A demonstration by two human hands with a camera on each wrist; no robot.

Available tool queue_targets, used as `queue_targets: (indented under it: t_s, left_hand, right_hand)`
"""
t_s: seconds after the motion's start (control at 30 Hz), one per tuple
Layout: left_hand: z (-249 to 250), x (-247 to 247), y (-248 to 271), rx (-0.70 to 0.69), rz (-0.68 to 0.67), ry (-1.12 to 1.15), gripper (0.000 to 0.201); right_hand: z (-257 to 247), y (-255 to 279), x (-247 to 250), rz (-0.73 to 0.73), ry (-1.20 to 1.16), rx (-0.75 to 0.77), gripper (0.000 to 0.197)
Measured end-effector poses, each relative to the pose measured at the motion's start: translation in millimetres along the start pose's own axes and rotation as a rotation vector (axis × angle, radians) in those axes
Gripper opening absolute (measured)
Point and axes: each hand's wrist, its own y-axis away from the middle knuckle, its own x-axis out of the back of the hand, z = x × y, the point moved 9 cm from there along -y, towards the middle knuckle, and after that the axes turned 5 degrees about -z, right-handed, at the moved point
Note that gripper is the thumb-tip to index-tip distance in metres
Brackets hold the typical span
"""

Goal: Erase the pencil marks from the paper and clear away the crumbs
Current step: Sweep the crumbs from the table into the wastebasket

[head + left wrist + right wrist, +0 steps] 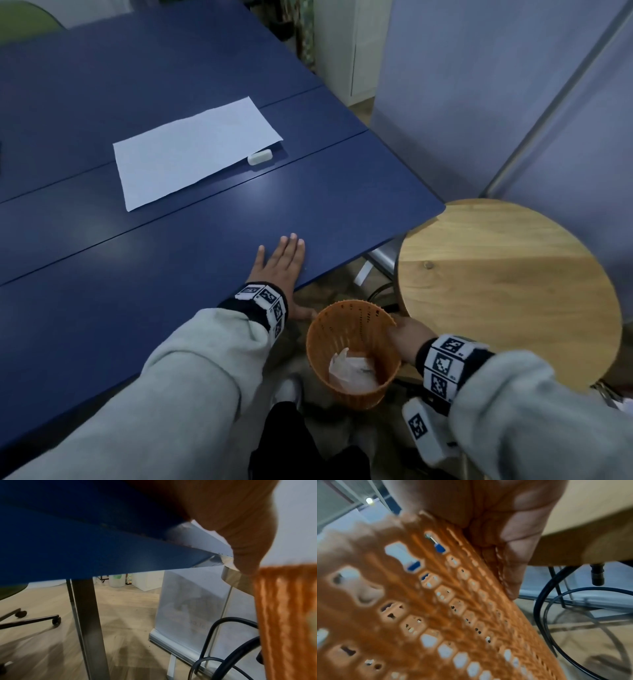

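Both hands are busy at the near-right edge of the desk [205, 68]. Left hand [281, 263] lies flat on the blue top, fingers straight and close together, thumb out to the side, wrist right at the desk edge. Right hand [406, 337] is clamped on the rim of the orange bin [342, 342]: thumb inside the rim, fingers curled round the perforated outer wall, as the right wrist cam shows [513, 540]. Bin hangs below desk level, just beside the edge & just right of my left wrist, mouth facing up. Crumpled white scrap [349, 370] sits in the bottom of it.

White paper [195, 150] lies flat farther back on the desk, well apart from both hands. I can't make out pencil marks on it from the head cam. White eraser [259, 157] rests at the paper's near-right edge, touching or just overlapping it; can't tell which. Crumbs are too small to see.

Round wooden stool [513, 291] stands to the right, near the bin. Black cables [223, 635] loop on the floor under it.
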Motion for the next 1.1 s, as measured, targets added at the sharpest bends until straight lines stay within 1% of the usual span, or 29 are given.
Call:
queue_targets:
  t_s: [0.1,0.2,0.27,0.4,0.5,0.6,0.67,0.73,0.77,0.8,0.83,0.87,0.93,0.97,1.03,1.1]
  left_hand:
    - [0.3,-1.1,0.3,-0.03,-0.004,-0.036,0.137]
    - [5.4,-3.3,3.3,-0.076,-0.001,-0.064,0.136]
    - [14.6,-3.7,7.4,-0.137,0.01,-0.083,0.134]
    - [36.7,-2.2,18.8,-0.261,0.026,-0.098,0.129]
    - [52.1,-4.0,28.0,-0.347,0.023,-0.094,0.122]
    - [65.8,-8.7,38.2,-0.44,0.001,-0.029,0.109]
    - [69.3,-9.6,47.0,-0.488,-0.007,0.075,0.101]
    - [65.3,-2.9,54.9,-0.522,0.061,0.189,0.096]
    - [60.2,2.2,57.0,-0.52,0.119,0.23,0.094]
    - [52.6,6.6,56.9,-0.49,0.169,0.26,0.093]
    - [42.8,8.9,54.0,-0.424,0.192,0.269,0.094]
    - [30.9,8.8,48.4,-0.324,0.188,0.261,0.096]
    - [7.1,1.6,34.9,-0.104,0.109,0.239,0.103]
    - [-1.3,-2.0,29.3,-0.026,0.068,0.237,0.106]
    - [-7.7,-5.7,20.1,0.037,0.028,0.222,0.107]
    - [-3.9,-3.4,14.8,0.028,0.026,0.199,0.107]
  right_hand:
    - [1.1,-25.6,-11.7,-0.028,0.064,-0.038,0.037]
    - [0.0,-44.3,-17.9,-0.024,-0.02,-0.08,0.038]
    - [-4.5,-54.2,-18.7,-0.016,-0.025,-0.086,0.037]
    - [-22.0,-65.7,-18.0,-0.004,-0.028,-0.069,0.033]
    - [-36.9,-69.4,-17.2,0.022,-0.02,-0.014,0.03]
    - [-48.6,-69.0,-19.4,0.018,-0.003,0.019,0.03]
    - [-51.4,-67.8,-20.7,0.014,0.001,0.02,0.03]
    - [-50.8,-65.8,-21.0,0.015,-0.021,0.015,0.028]
    - [-49.8,-65.5,-21.0,0.018,-0.037,0.017,0.027]
    - [-48.4,-65.5,-21.1,0.022,-0.047,0.02,0.027]
    - [-47.7,-65.8,-20.6,0.027,-0.053,0.024,0.029]
    - [-47.2,-65.9,-20.2,0.03,-0.059,0.023,0.03]
    - [-47.9,-65.7,-18.9,0.034,-0.062,0.021,0.032]
    - [-48.5,-65.8,-18.1,0.037,-0.052,0.021,0.032]
    - [-49.9,-65.2,-16.2,0.039,-0.034,0.023,0.032]
    - [-50.6,-65.2,-15.0,0.038,-0.024,0.028,0.031]
